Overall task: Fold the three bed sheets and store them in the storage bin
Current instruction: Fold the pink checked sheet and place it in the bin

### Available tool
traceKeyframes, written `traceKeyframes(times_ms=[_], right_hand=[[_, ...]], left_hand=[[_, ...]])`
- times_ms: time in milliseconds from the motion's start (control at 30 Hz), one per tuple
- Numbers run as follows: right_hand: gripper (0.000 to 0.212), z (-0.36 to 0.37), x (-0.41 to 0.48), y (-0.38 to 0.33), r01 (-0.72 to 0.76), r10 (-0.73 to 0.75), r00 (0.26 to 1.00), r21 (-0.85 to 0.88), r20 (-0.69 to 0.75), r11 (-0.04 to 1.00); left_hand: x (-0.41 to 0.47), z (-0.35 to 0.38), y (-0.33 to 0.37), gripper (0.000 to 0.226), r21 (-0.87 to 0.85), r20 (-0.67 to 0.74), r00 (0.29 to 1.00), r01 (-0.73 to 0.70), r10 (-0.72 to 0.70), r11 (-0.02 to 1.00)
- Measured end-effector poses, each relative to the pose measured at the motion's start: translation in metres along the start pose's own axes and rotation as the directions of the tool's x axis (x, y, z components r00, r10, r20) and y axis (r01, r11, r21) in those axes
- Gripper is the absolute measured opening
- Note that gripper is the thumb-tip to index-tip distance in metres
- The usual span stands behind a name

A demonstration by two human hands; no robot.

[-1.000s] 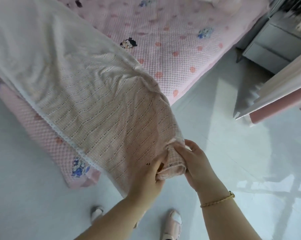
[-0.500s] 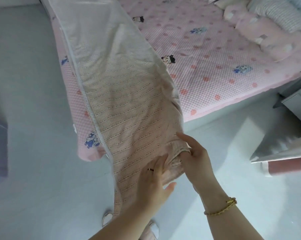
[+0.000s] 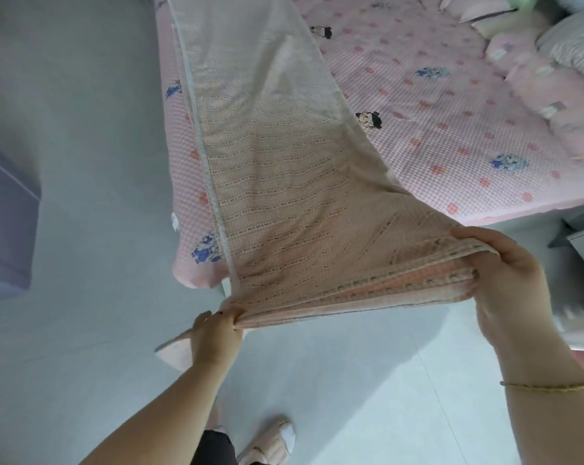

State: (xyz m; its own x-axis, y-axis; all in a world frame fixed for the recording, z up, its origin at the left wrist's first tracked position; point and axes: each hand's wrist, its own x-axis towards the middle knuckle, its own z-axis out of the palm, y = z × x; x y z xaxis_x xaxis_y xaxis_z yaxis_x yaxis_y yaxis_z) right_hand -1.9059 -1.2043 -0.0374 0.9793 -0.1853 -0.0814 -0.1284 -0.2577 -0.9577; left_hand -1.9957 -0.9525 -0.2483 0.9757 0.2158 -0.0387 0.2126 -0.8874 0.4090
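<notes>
A single wide-angle camera on the person's head faces forward and steeply down. It sits close above the grips: the left hand [image 3: 216, 337] and the right hand [image 3: 505, 273], each holding the sheet [image 3: 284, 203], fill the lower half, with the forearms entering from the bottom edge. Below the grips lie the floor [image 3: 82, 162] and a shoe [image 3: 270, 441], seen almost from overhead. Beyond the grips the sheet runs up the frame over the bed [image 3: 435, 112], which reaches the top edge.
</notes>
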Motion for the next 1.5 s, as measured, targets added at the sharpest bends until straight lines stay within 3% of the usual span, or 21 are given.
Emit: traceKeyframes(times_ms=[67, 133, 233, 300, 367, 467, 600, 633, 733, 833, 933, 1000, 1067, 1133, 1200, 1267, 1333, 1400, 1500], right_hand=[[0.062, -0.004, 0.003, 0.005, -0.006, 0.004, 0.999, -0.028, -0.052, 1.0], [0.065, -0.002, 0.003, 0.007, -0.013, 0.008, 0.999, -0.094, -0.052, 0.996], [0.058, 0.022, -0.003, 0.0, -0.033, 0.041, 0.998, -0.156, 0.047, 0.987], [0.048, 0.048, -0.014, -0.007, -0.014, 0.057, 0.981, -0.22, 0.188, 0.975], [0.037, 0.075, -0.029, -0.009, 0.059, 0.087, 0.912, -0.336, 0.402, 0.94], [0.018, 0.103, -0.048, -0.002, 0.288, 0.148, 0.725, -0.491, 0.672, 0.822], [0.056, 0.106, -0.048, 0.005, 0.35, 0.318, 0.614, -0.61, 0.723, 0.711], [0.053, 0.108, -0.047, 0.008, 0.388, 0.325, 0.622, -0.641, 0.712, 0.663], [0.027, 0.119, -0.049, 0.022, 0.521, 0.13, 0.731, -0.671, 0.67, 0.528], [0.019, 0.119, -0.046, 0.041, 0.56, 0.053, 0.749, -0.674, 0.66, 0.481], [0.018, 0.105, -0.043, 0.058, 0.572, -0.047, 0.772, -0.661, 0.634, 0.485], [0.028, 0.1, -0.046, 0.061, 0.599, -0.105, 0.759, -0.626, 0.643, 0.499], [0.022, 0.1, -0.052, 0.074, 0.618, -0.181, 0.763, -0.62, 0.62, 0.484], [0.021, 0.102, -0.057, 0.08, 0.651, -0.22, 0.739, -0.588, 0.637, 0.481], [0.024, 0.106, -0.061, 0.086, 0.664, -0.23, 0.726, -0.575, 0.647, 0.478], [0.026, 0.106, -0.059, 0.094, 0.665, -0.221, 0.717, -0.555, 0.661, 0.499], [0.029, 0.107, -0.055, 0.097, 0.657, -0.234, 0.725, -0.548, 0.648, 0.518], [0.031, 0.105, -0.051, 0.094, 0.56, -0.131, 0.76, -0.538, 0.636, 0.63], [0.023, 0.09, -0.036, 0.088, 0.41, 0.124, 0.753, -0.607, 0.647, 0.681]], left_hand=[[-0.002, -0.014, -0.021, 0.022, 0.006, -0.022, 0.999, 0.025, -0.025, 1.0], [0.001, -0.035, -0.027, 0.012, 0.023, -0.098, 0.994, -0.04, 0.042, 0.999], [0.015, -0.072, -0.005, 0.023, 0.016, -0.217, 0.949, -0.232, 0.23, 0.973], [0.019, -0.089, 0.02, 0.038, 0.01, -0.278, 0.88, -0.398, 0.385, 0.917], [0.018, -0.101, 0.047, 0.035, -0.016, -0.285, 0.837, -0.492, 0.467, 0.871], [0.02, -0.11, 0.07, 0.027, -0.082, -0.274, 0.833, -0.519, 0.481, 0.851], [0.02, -0.116, 0.061, 0.03, -0.13, -0.251, 0.864, -0.477, 0.437, 0.869], [0.02, -0.117, 0.06, 0.029, -0.137, -0.239, 0.867, -0.475, 0.436, 0.869], [0.021, -0.112, 0.06, 0.018, -0.145, -0.181, 0.894, -0.438, 0.411, 0.887], [0.027, -0.114, 0.055, 0.013, -0.165, 0.11, 0.929, -0.334, 0.354, 0.928], [0.027, -0.11, 0.017, 0.014, -0.097, 0.316, 0.889, -0.319, 0.333, 0.943], [0.022, -0.11, -0.008, 0.027, -0.013, 0.362, 0.894, -0.278, 0.264, 0.96], [0.014, -0.103, -0.031, 0.027, -0.019, 0.275, 0.924, -0.269, 0.264, 0.963], [0.001, -0.1, -0.043, 0.023, -0.243, 0.109, 0.972, -0.178, 0.209, 0.954], [-0.013, -0.102, -0.036, 0.016, -0.514, 0.047, 0.999, 0.001, 0.027, 0.858], [-0.021, -0.107, -0.022, 0.02, -0.707, 0.087, 0.987, 0.157, -0.135, 0.69], [-0.021, -0.109, -0.013, 0.028, -0.778, 0.202, 0.966, 0.259, -0.162, 0.572], [-0.016, -0.112, -0.009, 0.014, -0.765, 0.263, 0.955, 0.293, -0.137, 0.573], [0.0, -0.117, -0.016, 0.013, -0.732, 0.289, 0.948, 0.307, -0.13, 0.608]])
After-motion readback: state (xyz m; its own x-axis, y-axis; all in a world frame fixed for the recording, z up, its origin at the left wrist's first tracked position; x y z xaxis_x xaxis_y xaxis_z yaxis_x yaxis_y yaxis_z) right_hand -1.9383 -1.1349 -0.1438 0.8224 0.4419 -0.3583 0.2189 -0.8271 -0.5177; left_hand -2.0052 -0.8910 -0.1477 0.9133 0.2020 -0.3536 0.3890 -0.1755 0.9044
